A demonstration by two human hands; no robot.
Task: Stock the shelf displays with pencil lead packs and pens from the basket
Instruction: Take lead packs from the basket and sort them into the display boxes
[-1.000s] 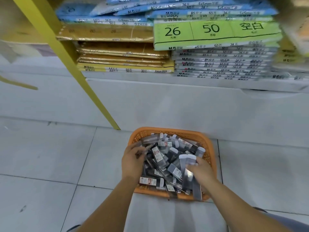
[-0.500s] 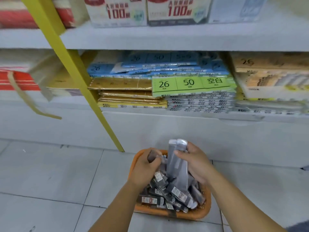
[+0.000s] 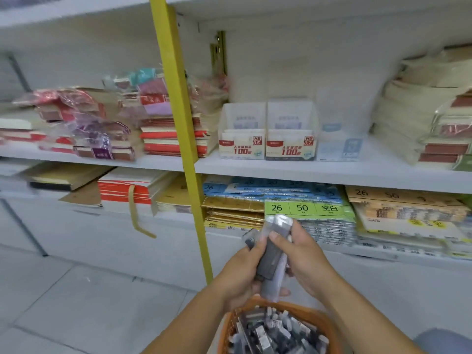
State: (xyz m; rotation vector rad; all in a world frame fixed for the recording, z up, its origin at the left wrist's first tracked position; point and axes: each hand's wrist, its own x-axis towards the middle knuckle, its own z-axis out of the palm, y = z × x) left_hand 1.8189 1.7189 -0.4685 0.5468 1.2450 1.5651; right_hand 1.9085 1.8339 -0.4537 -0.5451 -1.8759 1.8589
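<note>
Basket (image 3: 329, 325), orange, mesh-walled: being kept directly below the grip, nearest the wearer, heaped with grey packs.

Pencil lead packs (image 3: 274, 256), a small upright bundle, grey with clear sleeves: being held above the basket between both hands. Left hand (image 3: 238, 272): being kept curled round the bundle's left side, fingers closed on it. Right hand (image 3: 305, 259): being pressed against the right side, thumb laid across the front. The count of packs cannot be told through the blur.

Step judged: packs being gathered and squared, not yet shelved.

Display boxes (image 3: 267, 132), white, marked HB 0.5 and 0.7: being shown above and beyond the grip on the middle shelf (image 3: 332, 172), apparently empty.

Next move judged: the bundle is to be raised up and forward, and each pack's grade matched to its box.
</note>
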